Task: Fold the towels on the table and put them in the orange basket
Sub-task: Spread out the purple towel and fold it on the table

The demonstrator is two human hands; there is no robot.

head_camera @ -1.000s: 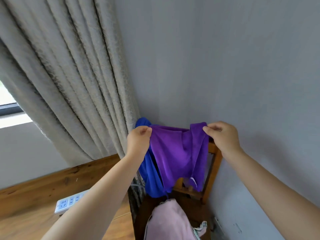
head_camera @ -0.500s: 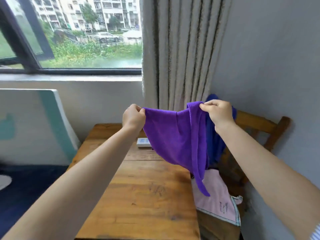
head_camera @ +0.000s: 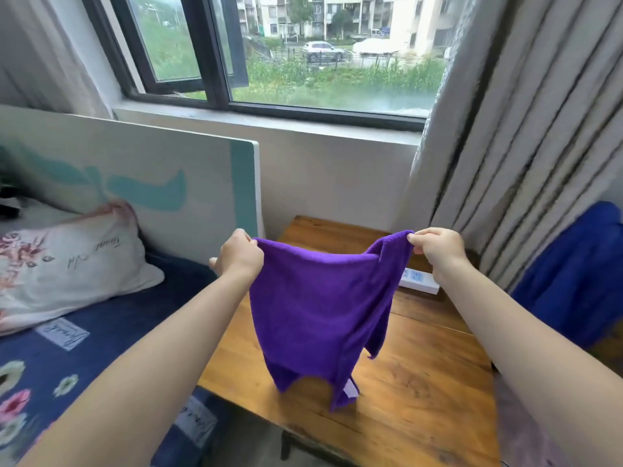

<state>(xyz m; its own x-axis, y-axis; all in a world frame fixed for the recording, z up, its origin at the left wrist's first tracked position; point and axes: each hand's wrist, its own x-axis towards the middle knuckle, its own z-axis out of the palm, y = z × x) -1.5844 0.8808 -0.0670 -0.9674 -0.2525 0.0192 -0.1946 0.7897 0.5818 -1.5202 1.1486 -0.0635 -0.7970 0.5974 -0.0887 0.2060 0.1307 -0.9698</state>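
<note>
Compared with half a second back, my view has swung left: the window [head_camera: 330,52] now fills the top of the frame, and a bed [head_camera: 84,348] with a floral pillow [head_camera: 64,261] has come in to the left of the wooden table [head_camera: 421,375]. The blue cloth [head_camera: 573,274] that hung right behind the towel then now sits off at the right edge, right of the table and apart from my hands.

I hold the purple towel [head_camera: 320,311] up over the table by its top edge. My left hand [head_camera: 240,256] is closed on the left corner, fingers curled tight around the fabric. My right hand [head_camera: 438,246] pinches the right corner between thumb and fingertips, the remaining fingers folded in. The two hands are farther apart than before, so the top edge runs almost straight between them with only a slight sag, where earlier the cloth bunched into a deep fold by the right hand. The towel hangs down in front of the table; whether its lower tips, one with a pale tag, touch the wood, I cannot tell.

A white power strip [head_camera: 419,281] lies on the table behind the towel, near the curtain [head_camera: 512,136].

No basket or other container shows in this view.
</note>
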